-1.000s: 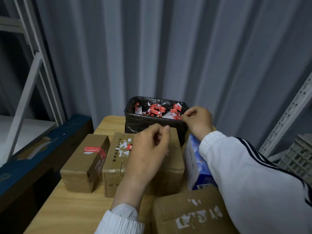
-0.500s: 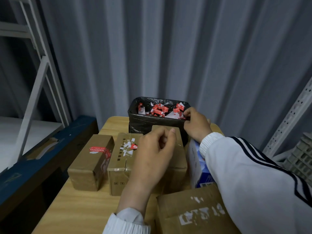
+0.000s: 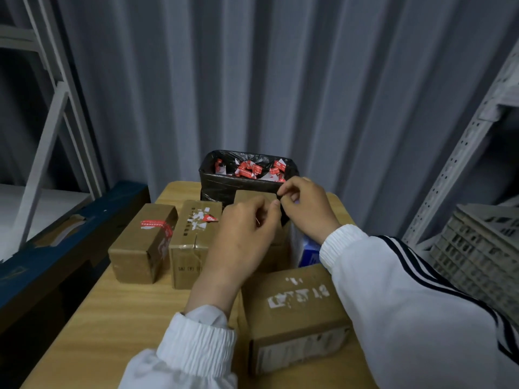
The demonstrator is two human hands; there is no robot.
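Several brown cardboard boxes stand on a wooden table (image 3: 112, 318). The left box (image 3: 140, 248) carries red tape. The box beside it (image 3: 193, 231) has a torn white label with a red scrap (image 3: 210, 218). My left hand (image 3: 241, 242) hovers over a third box (image 3: 250, 195), fingers curled. My right hand (image 3: 307, 211) is just behind it, and its thumb and forefinger meet my left fingertips. I see nothing between the fingers. A bin lined with a black bag (image 3: 224, 189) stands behind, holding red and white scraps (image 3: 248, 169).
A larger box (image 3: 295, 310) with label residue lies nearest me. A blue and white package (image 3: 307, 252) stands under my right wrist. A dark blue ledge (image 3: 70, 234) and white rack (image 3: 42, 141) are left; a perforated upright (image 3: 463, 164) and grey crate (image 3: 477, 254) right.
My right hand has drawn back from the bin's rim toward me and now meets my left fingertips. My left hand stayed over the middle box.
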